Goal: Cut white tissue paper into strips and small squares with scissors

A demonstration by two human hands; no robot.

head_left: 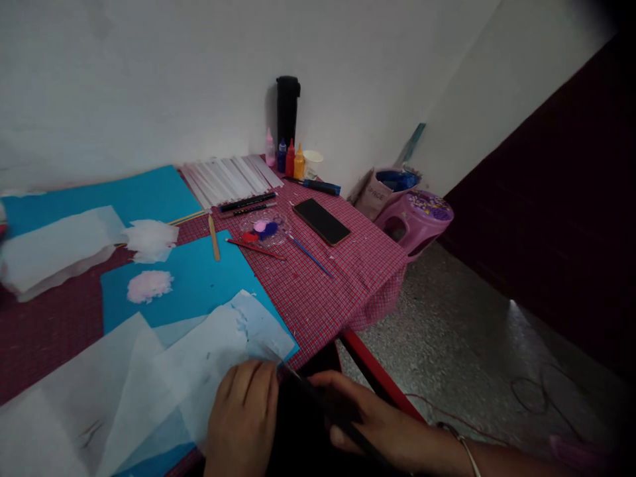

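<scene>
My left hand rests at the near edge of the table, its fingers curled together over a thin white paper sheet. The sheet has a torn, crumpled far end. Beside it, my right hand is closed around a dark, long-handled tool with a thin metal blade that points toward the paper by my left fingers. Shadow hides most of the tool, so its exact kind is unclear. Beneath the papers is a blue sheet bearing a heap of pale pink pulp.
White paper strips, paint bottles, a black flask, a paint palette, a phone, a paintbrush and a wooden stick occupy the checked tablecloth. A pink stool stands beyond the table.
</scene>
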